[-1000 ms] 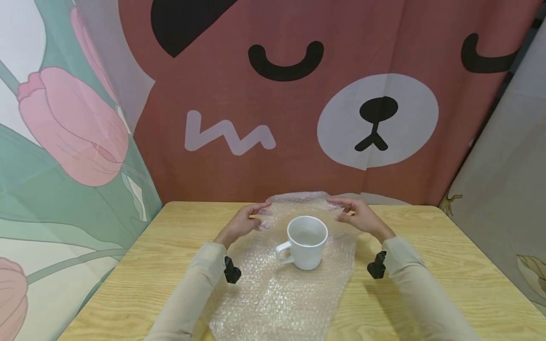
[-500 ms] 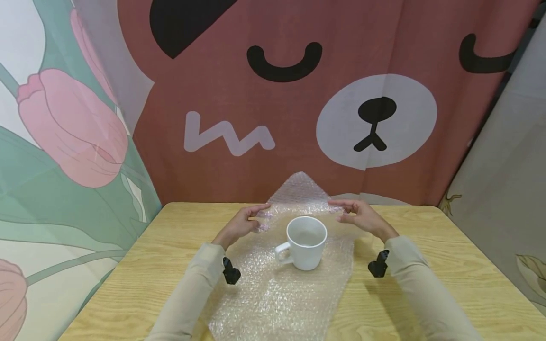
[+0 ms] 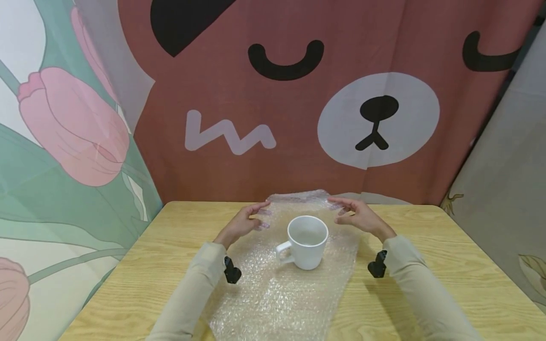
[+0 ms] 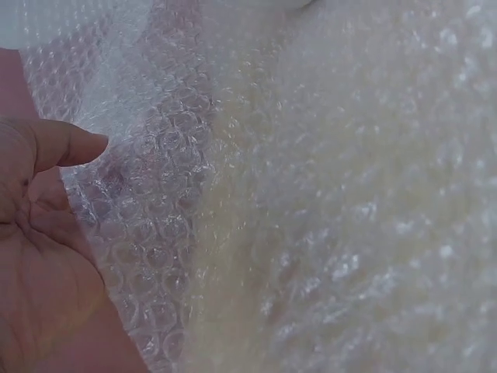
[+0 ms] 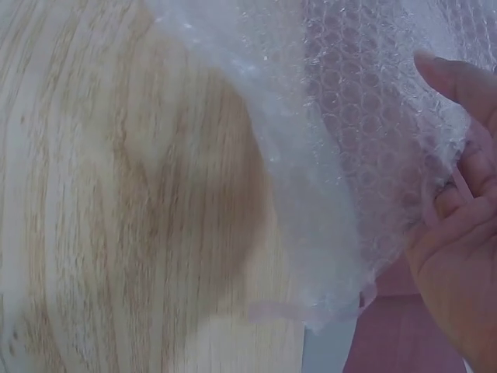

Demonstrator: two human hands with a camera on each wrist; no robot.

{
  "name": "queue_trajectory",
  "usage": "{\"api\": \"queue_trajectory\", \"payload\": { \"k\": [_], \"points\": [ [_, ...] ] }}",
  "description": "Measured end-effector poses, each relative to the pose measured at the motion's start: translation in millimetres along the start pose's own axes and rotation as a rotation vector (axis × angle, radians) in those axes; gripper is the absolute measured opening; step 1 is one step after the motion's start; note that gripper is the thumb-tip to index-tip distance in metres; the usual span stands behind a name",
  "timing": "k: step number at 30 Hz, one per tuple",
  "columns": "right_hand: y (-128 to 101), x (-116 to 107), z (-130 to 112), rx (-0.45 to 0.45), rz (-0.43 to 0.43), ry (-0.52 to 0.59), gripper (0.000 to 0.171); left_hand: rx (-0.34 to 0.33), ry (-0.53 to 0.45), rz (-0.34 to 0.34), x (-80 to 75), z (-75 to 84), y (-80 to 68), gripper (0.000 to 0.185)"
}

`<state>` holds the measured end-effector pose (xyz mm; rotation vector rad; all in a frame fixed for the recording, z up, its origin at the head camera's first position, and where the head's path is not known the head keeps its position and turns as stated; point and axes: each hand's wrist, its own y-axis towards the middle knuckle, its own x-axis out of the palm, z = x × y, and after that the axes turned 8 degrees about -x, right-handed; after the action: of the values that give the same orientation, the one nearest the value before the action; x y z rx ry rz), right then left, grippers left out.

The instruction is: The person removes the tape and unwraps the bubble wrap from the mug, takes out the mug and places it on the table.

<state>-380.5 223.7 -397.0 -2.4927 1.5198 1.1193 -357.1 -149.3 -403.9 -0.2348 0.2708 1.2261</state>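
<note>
Both arms are covered by long sleeves of a pale beige, close-fitting knit: the left sleeve (image 3: pixel 194 289) and the right sleeve (image 3: pixel 420 289) reach to the wrists. The left hand (image 3: pixel 241 222) and the right hand (image 3: pixel 358 215) are bare, with no rings or watch seen. A small black camera mount (image 3: pixel 232 271) is strapped under the left wrist, and a matching black mount (image 3: pixel 377 265) under the right wrist.
</note>
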Motion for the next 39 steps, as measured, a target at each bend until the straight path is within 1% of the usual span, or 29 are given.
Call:
{"api": "queue_trajectory", "payload": {
  "k": [3,9,13,16,19,22,24,30,33,34,36,39],
  "points": [
    [-0.4,0.5,2.1,-0.019,0.0,-0.014,0.061,-0.006,0.019,-0.006,-1.5,-1.7,-1.3,0.065],
    [-2.7,-0.7,5.9,-0.033,0.018,-0.054,0.06,0.008,0.034,-0.019,-3.2,-4.3,-2.7,0.065],
    [-4.8,-2.3,9.3,-0.016,0.022,-0.061,0.058,-0.005,0.08,0.016,-3.1,-6.4,-2.3,0.064],
    [-5.7,-2.1,10.9,0.002,0.029,-0.069,0.058,-0.019,0.128,0.054,-3.7,-8.3,-3.1,0.063],
    [-6.4,-1.2,11.2,0.016,0.034,-0.077,0.058,-0.039,0.143,0.074,-4.9,-9.2,-5.7,0.062],
    [-7.0,0.2,12.1,0.026,0.03,-0.093,0.059,-0.049,0.15,0.08,-6.2,-12.2,-7.1,0.062],
    [-7.5,1.5,12.6,0.029,0.028,-0.106,0.06,-0.058,0.155,0.076,-7.1,-14.9,-7.2,0.061],
    [-10.2,5.7,15.3,0.02,0.028,-0.143,0.062,-0.045,0.154,0.044,-10.1,-21.9,-8.9,0.06],
    [-11.6,8.4,16.8,-0.006,0.031,-0.169,0.064,-0.02,0.15,0.03,-11.6,-23.4,-12.2,0.061],
    [-12.1,9.2,17.2,-0.017,0.036,-0.183,0.065,-0.002,0.164,0.021,-12.4,-23.8,-13.1,0.061],
    [-13.4,10.5,17.4,-0.03,0.047,-0.216,0.066,0.009,0.166,0.009,-12.9,-24.5,-14.3,0.062],
    [-15.4,12.4,17.8,-0.015,0.059,-0.253,0.068,-0.009,0.166,0.009,-12.9,-27.5,-13.1,0.061]
  ]
}}
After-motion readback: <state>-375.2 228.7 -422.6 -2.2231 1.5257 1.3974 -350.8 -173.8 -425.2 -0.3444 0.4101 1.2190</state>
